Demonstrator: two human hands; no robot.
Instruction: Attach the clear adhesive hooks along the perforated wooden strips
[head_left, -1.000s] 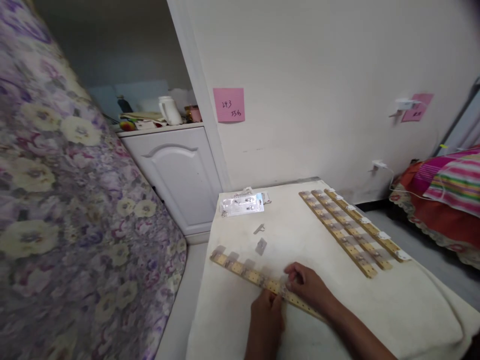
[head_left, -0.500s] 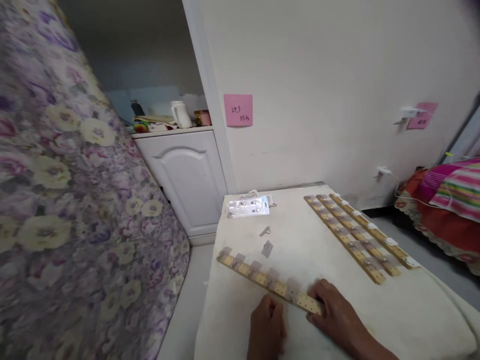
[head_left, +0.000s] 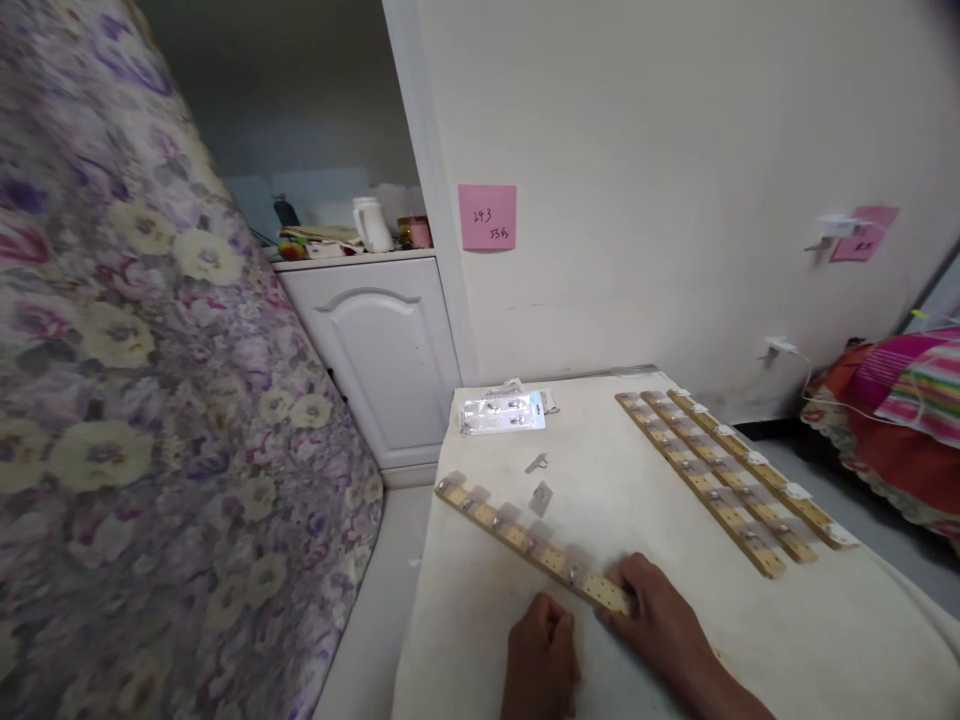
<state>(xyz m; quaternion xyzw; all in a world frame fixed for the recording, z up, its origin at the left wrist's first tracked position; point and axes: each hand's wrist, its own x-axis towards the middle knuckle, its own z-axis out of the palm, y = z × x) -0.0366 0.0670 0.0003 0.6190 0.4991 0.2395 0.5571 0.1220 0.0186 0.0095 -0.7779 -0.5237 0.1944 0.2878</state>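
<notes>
Compared w/ approx. 1 sec earlier, when both hands were in on the yellowish strip (head_left: 553,561), I saw only the R hand (head_left: 651,605) on it now; the L hand (head_left: 541,640) had come off the near edge & sat just beside it on the pale tabletop (head_left: 465,620). The strip's far end had also swung slightly away from my cam, toward the loose clear plate (head_left: 541,497), w/out touching it. I took that as the R hand having sole control of the strip, prob. for repositioning rather than fitting. It lay slantwise across the tabletop, far end to the L, w/ abt. 5 clear plates along it & a bare, holed stretch running up to my R fingers, so I judged that row only part done. Pose-wise, R forearm came in from bottom R, wrist low, fingers closed round the strip's near end, thumb toward me. L hand stood nearly straight up from the bottom edge, knuckles fwd, fingers curled in tight; couldn't tell if anything was tucked inside. Beyond the loose plate lay a small metal piece (head_left: 537,463), then a clear blister pack (head_left: 504,413) near the back edge. Off to the R, well apart, 3 similar strips lay side by side, the nearest one (head_left: 699,482) carrying clear plates too.
</notes>
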